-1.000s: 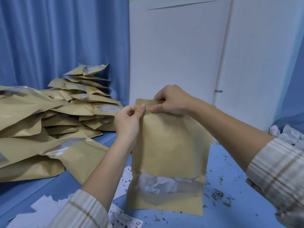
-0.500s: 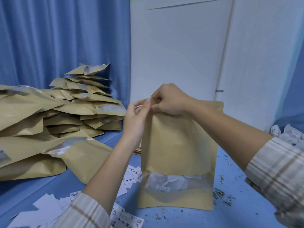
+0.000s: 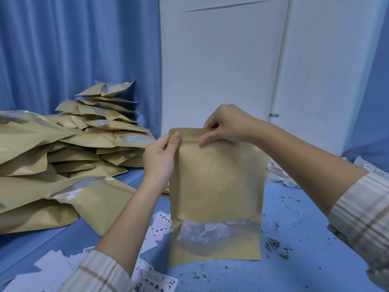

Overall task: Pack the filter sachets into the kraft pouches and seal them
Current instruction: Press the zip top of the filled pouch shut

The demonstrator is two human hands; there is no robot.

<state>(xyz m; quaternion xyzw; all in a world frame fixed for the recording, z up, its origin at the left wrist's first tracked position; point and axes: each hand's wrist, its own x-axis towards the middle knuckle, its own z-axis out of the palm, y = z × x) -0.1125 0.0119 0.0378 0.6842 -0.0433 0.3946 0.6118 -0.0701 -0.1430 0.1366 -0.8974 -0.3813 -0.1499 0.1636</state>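
Kraft pouch [image 3: 216,186], sachets [image 3: 210,229] visible inside, is pinched at its top strip by left hand [image 3: 160,157] and right hand [image 3: 226,125]; firm, continuous pressure along the strip is advised.

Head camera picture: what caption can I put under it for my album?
Both hands, left and right, pinch the top of an upright kraft pouch holding sachets.

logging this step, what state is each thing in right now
pouch: upright on the table, sachets visible through its window, top strip pinched by both hands
left hand: pinches the pouch's top left corner
right hand: pinches the top strip near the middle
pouch pile: lying flat, stacked at left
paper slips: scattered flat on the table
table: strewn with herb crumbs
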